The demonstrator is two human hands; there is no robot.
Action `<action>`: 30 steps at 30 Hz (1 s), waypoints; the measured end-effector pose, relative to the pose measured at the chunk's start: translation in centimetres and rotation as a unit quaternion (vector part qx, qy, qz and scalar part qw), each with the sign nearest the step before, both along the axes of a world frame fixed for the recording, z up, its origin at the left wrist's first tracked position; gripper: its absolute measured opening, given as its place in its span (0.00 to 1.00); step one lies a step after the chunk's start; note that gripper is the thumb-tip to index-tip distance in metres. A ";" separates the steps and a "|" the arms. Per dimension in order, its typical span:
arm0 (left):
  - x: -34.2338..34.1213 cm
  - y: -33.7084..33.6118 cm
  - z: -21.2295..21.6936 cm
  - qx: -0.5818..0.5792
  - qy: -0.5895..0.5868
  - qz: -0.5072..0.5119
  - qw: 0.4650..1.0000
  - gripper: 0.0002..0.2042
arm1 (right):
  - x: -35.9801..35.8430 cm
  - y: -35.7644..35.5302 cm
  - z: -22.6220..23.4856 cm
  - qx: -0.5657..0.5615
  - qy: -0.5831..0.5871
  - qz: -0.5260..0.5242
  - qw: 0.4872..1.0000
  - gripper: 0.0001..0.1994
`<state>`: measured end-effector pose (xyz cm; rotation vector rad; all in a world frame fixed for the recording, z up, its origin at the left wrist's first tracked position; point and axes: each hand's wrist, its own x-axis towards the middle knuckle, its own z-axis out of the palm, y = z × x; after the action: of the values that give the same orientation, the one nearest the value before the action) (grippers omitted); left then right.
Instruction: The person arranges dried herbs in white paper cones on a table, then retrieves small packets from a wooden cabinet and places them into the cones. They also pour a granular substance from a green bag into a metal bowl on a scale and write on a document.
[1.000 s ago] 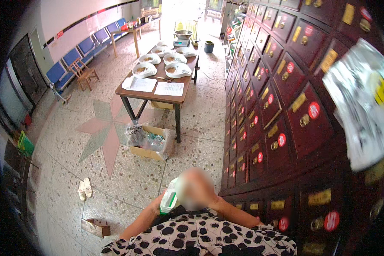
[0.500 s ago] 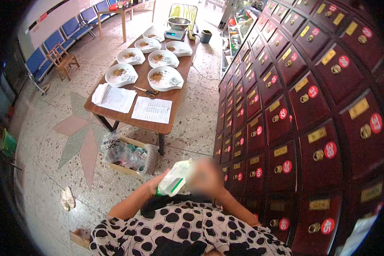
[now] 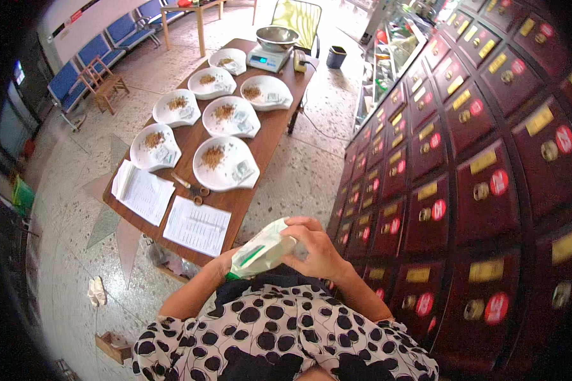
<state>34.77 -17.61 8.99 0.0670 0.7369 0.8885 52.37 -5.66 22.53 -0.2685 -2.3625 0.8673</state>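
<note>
Now brought closer to the desk (image 3: 260, 136) than a moment ago; both hands, right hand (image 3: 318, 251) and left hand (image 3: 225, 267), closed round a white-green packet (image 3: 260, 251), plates of herbs ahead.

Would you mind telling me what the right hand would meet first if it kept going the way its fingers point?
The right hand points left across the white-and-green packet it grips. Beyond that, probably the printed sheet at the wooden table's near edge, though depth is unclear.
</note>
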 end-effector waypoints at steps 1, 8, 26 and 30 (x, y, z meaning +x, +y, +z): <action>-0.2 1.8 0.3 0.005 -0.002 0.008 1.000 0.25 | -0.3 2.0 0.5 0.015 0.002 0.018 1.000 0.19; -0.5 10.5 2.8 -0.055 -0.034 0.087 0.994 0.22 | -3.8 12.5 1.1 0.008 0.084 0.104 0.991 0.12; -5.3 33.6 -2.5 0.310 -0.155 0.363 0.865 0.39 | -15.0 32.3 3.3 -0.309 0.065 -0.037 0.948 0.08; -7.7 36.6 -0.4 0.337 -0.133 0.467 0.807 0.43 | -17.9 34.6 3.4 -0.336 0.040 0.038 0.940 0.10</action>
<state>27.03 18.96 8.57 0.2153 0.1017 2.0449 34.45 28.97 25.89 -0.4009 -1.9354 1.6752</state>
